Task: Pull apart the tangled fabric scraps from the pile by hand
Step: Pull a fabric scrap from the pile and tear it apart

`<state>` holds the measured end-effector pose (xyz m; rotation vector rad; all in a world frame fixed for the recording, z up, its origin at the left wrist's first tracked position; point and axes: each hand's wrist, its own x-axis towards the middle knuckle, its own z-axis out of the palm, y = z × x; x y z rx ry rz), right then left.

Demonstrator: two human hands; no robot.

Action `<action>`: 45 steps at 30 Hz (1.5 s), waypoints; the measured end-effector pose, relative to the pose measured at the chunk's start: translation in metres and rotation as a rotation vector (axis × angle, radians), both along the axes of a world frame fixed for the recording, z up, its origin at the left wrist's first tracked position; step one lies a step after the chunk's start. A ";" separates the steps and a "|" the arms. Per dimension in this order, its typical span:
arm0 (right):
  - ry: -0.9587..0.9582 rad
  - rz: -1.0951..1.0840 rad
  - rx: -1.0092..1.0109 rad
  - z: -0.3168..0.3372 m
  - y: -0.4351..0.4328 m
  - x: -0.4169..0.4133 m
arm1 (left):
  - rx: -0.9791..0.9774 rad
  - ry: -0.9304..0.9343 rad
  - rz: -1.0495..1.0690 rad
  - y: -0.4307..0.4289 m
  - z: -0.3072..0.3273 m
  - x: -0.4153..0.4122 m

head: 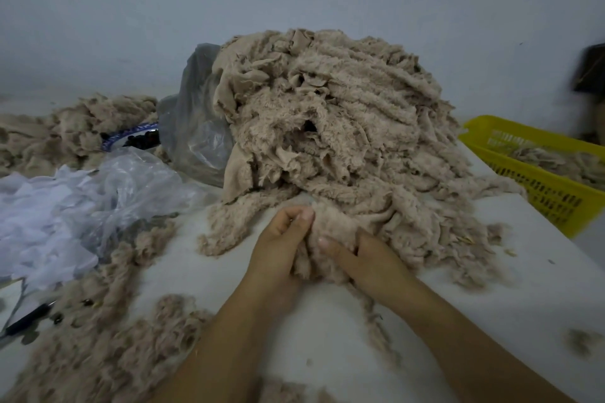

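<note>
A fluffy beige scrap [330, 232] is held at the near foot of the pile [337, 114] on the white worktop [327, 324]. It is pinched on one side by the left hand [281, 249] and gripped on the other by the right hand [371, 263]. A yellow basket [543, 196] is set just right of the pile.

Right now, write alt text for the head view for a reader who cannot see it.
A person's left hand and right hand grip a beige fleece scrap at the near edge of a tall tangled pile on a white table. A yellow basket sits right, crumpled plastic bags left.
</note>
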<state>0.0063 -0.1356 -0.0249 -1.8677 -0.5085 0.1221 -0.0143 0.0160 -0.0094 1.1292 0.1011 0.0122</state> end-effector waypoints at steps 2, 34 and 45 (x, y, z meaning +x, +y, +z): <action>-0.024 -0.041 -0.103 -0.004 -0.001 0.001 | -0.121 0.028 0.035 0.005 0.001 0.004; 0.030 -0.105 0.223 0.009 -0.009 0.003 | -0.331 -0.023 -0.050 0.011 -0.001 0.006; -0.072 -0.177 -0.058 0.007 -0.015 0.002 | -0.769 0.011 -0.057 0.027 0.010 0.005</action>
